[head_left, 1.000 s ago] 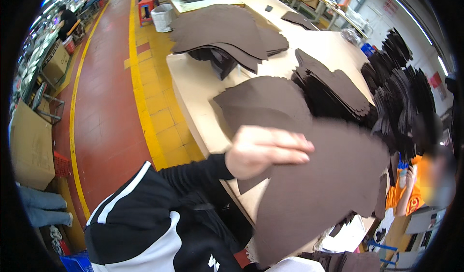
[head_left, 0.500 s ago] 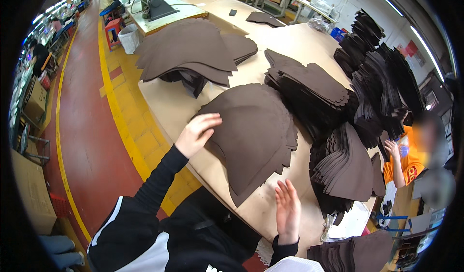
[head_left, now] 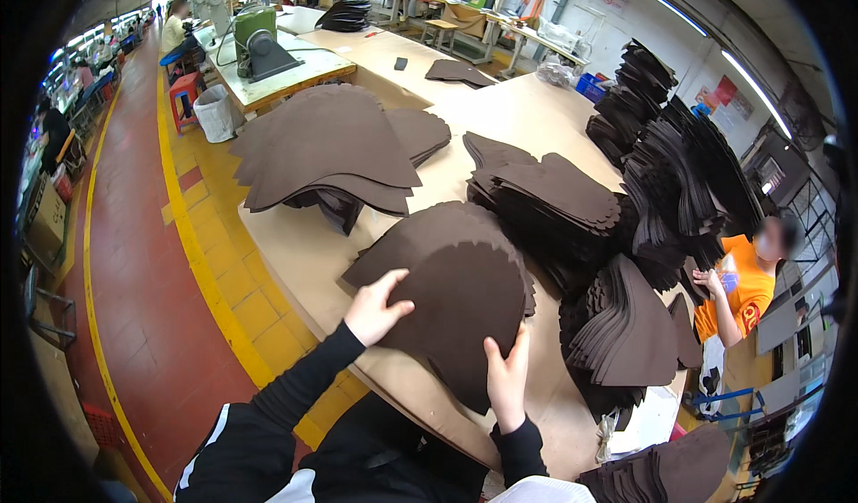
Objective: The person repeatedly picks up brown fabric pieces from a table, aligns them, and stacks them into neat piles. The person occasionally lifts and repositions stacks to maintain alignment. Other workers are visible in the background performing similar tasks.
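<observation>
If reading the head view right, looks like lining up a panel [head_left: 456, 324] over a pile [head_left: 402, 238] on the desk [head_left: 295, 255]. Got left hand [head_left: 374, 311] spread, right hand [head_left: 508, 378] cupped at the right edge, can't tell if gripping. Probably needs squaring next.

The left hand [head_left: 377, 310] and right hand [head_left: 508, 380] reached forward, apart from each other.
The left forearm [head_left: 308, 371] slanted up and rightward, fingers angled the same way, thumb spread below them. The right forearm [head_left: 521, 454], mostly out of view, rose from the lower edge, its hand upright, thumb parted from the partly hidden fingers.
</observation>
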Action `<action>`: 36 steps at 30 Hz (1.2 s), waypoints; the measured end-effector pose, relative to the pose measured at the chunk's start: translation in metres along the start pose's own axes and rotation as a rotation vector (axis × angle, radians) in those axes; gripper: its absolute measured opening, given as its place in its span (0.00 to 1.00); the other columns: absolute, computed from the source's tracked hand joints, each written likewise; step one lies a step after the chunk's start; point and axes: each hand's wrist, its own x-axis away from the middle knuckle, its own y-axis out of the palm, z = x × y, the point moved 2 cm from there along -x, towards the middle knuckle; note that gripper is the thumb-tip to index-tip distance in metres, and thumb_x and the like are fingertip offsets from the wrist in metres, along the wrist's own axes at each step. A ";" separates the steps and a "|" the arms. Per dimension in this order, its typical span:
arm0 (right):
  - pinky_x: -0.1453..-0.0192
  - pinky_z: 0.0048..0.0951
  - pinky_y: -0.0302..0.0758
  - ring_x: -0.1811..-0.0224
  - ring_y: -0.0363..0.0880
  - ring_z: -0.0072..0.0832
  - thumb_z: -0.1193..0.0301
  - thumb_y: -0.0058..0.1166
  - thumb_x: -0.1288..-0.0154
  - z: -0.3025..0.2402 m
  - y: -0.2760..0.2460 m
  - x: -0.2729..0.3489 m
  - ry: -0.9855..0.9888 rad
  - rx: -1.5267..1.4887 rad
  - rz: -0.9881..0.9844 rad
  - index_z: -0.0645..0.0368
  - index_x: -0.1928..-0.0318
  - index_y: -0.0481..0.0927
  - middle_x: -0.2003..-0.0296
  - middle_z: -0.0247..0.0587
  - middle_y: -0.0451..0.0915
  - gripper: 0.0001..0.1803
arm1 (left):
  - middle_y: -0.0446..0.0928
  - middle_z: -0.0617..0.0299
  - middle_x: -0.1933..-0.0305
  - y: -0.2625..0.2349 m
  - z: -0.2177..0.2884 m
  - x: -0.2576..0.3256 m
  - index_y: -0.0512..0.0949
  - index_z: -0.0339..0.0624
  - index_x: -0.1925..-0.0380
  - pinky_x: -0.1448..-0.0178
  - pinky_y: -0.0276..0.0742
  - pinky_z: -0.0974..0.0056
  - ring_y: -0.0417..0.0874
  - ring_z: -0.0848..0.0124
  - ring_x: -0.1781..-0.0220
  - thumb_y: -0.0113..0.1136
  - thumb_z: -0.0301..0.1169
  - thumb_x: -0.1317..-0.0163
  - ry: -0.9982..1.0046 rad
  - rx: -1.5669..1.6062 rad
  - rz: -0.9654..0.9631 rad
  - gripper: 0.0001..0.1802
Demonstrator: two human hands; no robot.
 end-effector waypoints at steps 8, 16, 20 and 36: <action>0.20 0.45 0.53 0.22 0.52 0.56 0.46 0.59 0.34 0.044 0.017 -0.137 -0.056 0.522 -0.012 0.68 0.25 0.53 0.26 0.66 0.55 0.52 | 0.75 0.41 0.39 -0.026 -0.091 -0.124 0.80 0.38 0.45 0.26 0.61 0.48 0.71 0.45 0.35 0.61 0.57 0.39 0.313 -0.583 0.087 0.34; 0.21 0.45 0.52 0.22 0.52 0.53 0.38 0.60 0.40 0.057 -0.021 -0.112 0.246 0.512 -0.227 0.65 0.23 0.50 0.25 0.65 0.54 0.60 | 0.50 0.32 0.22 0.004 -0.065 -0.086 0.48 0.26 0.25 0.18 0.49 0.52 0.50 0.46 0.18 0.54 0.75 0.44 -0.158 -0.190 -0.391 0.67; 0.20 0.42 0.52 0.21 0.51 0.49 0.39 0.59 0.38 0.087 -0.041 -0.129 0.212 0.611 -0.177 0.65 0.22 0.49 0.26 0.64 0.56 0.58 | 0.59 0.35 0.25 0.007 -0.029 -0.055 0.52 0.27 0.26 0.20 0.56 0.54 0.60 0.48 0.22 0.68 0.66 0.48 -0.130 0.069 -0.475 0.65; 0.29 0.35 0.68 0.34 0.71 0.37 0.64 0.77 0.48 0.056 -0.059 -0.016 0.573 -0.106 -0.321 0.71 0.29 0.58 0.34 0.55 0.68 0.54 | 0.79 0.45 0.40 -0.009 0.000 -0.032 0.72 0.28 0.37 0.34 0.74 0.61 0.81 0.60 0.40 0.75 0.55 0.48 -0.455 0.273 -0.683 0.48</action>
